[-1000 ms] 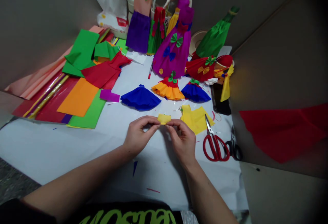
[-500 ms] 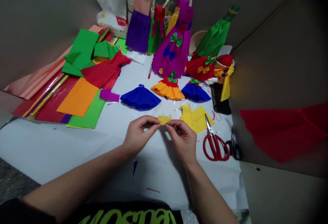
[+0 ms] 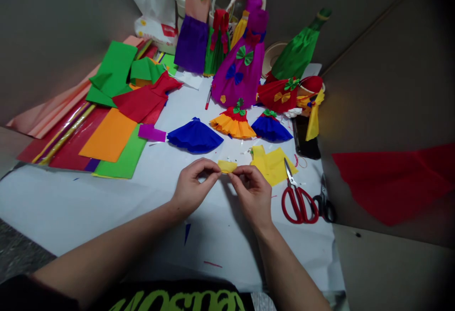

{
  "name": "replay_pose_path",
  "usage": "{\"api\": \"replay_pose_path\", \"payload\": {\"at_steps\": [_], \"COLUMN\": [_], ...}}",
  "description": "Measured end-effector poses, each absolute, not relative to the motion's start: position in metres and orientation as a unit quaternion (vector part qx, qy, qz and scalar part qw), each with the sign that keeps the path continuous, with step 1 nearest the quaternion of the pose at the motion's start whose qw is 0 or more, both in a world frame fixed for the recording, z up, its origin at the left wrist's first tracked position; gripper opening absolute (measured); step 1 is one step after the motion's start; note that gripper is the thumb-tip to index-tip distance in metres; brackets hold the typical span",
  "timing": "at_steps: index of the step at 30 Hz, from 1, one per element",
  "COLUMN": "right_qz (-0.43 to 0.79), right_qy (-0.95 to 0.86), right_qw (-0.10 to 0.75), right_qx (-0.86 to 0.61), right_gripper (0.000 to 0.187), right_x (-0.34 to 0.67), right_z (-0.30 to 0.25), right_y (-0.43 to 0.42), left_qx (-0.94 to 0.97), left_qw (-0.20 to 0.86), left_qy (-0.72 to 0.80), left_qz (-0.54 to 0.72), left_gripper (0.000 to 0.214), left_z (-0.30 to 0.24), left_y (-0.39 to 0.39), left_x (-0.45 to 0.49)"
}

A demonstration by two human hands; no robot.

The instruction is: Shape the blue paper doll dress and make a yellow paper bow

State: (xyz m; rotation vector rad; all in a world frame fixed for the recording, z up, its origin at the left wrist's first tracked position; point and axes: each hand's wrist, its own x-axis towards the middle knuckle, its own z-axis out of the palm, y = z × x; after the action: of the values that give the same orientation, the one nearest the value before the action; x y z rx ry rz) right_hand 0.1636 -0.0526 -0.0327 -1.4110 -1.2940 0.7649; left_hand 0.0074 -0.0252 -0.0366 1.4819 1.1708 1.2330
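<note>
A small piece of yellow crepe paper (image 3: 227, 165) is stretched between my two hands above the white table covering. My left hand (image 3: 194, 183) pinches its left end between thumb and fingers. At the right end, my right hand (image 3: 253, 192) grips it the same way, and the lower edge looks folded. Just behind my right hand lie larger yellow paper pieces (image 3: 275, 165). Red-handled scissors (image 3: 298, 202) rest to the right, their tips on the yellow paper. A blue paper skirt (image 3: 195, 136) sits beyond my left hand.
Black-handled scissors (image 3: 324, 202) and a dark phone (image 3: 307, 140) lie along the right edge. Small paper dresses, such as an orange one (image 3: 234, 123), stand before a doll in a purple gown (image 3: 238, 69). Coloured paper sheets (image 3: 108, 135) are piled at left.
Both hands stay almost in place, still pinching the yellow paper. They have shifted very slightly to the left; everything else looks the same.
</note>
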Motion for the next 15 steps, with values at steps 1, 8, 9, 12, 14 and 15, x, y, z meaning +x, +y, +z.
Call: {"api": "replay_pose_path", "payload": {"at_steps": [1, 8, 9, 12, 14, 15], "right_qz": [0.312, 0.278, 0.274, 0.258, 0.246, 0.242], "right_qy": [-0.545, -0.574, -0.577, -0.584, -0.589, -0.591], "right_qw": [0.51, 0.498, 0.497, 0.498, 0.503, 0.505], "right_qx": [-0.588, -0.587, -0.588, -0.587, -0.583, -0.581], "right_gripper": [0.005, 0.004, 0.004, 0.004, 0.005, 0.005], "right_x": [0.164, 0.167, 0.1671, 0.1671, 0.1669, 0.1667], "right_z": [-0.0322, -0.0347, -0.0355, -0.0365, -0.0366, -0.0366], "right_y": [-0.0526, -0.0529, -0.053, -0.0532, -0.0535, -0.0538], "left_qx": [0.597, 0.609, 0.612, 0.622, 0.627, 0.628], "left_qw": [0.425, 0.399, 0.394, 0.377, 0.366, 0.362], "left_qy": [0.467, 0.481, 0.482, 0.482, 0.481, 0.482], "left_qz": [0.495, 0.489, 0.488, 0.489, 0.491, 0.492], "left_gripper": [0.005, 0.008, 0.007, 0.007, 0.007, 0.007], "left_z": [-0.0364, -0.0347, -0.0347, -0.0352, -0.036, -0.0364], "left_y": [-0.0252, -0.0252, -0.0251, -0.025, -0.0251, -0.0252], "left_x": [0.0072, 0.0065, 0.0065, 0.0062, 0.0059, 0.0057]}}
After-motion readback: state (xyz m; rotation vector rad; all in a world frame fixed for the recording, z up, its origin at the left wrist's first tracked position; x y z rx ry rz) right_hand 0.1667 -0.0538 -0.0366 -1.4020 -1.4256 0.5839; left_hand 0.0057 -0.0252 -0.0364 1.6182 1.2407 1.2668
